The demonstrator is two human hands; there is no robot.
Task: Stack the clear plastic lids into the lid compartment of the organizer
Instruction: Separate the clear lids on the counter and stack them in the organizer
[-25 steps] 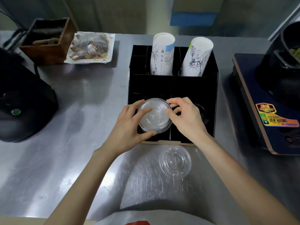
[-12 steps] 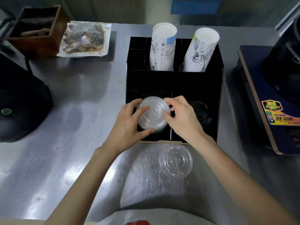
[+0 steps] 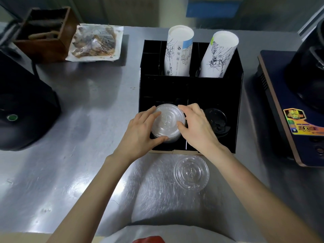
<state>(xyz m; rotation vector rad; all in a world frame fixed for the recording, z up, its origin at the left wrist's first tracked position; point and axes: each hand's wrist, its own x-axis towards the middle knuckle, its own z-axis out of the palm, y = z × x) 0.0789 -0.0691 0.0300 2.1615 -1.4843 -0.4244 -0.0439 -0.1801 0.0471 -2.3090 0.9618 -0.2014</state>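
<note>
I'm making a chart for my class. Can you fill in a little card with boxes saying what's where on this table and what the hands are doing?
hands: left hand and right hand both hold the stack of clear lids by its sides
stack spot: front left slot of the black organizer
next slot: a black lid
back slots: two white cup stacks, tilted
left over: one clear lid on the table, in front of the organizer
table: shiny metal counter
</note>
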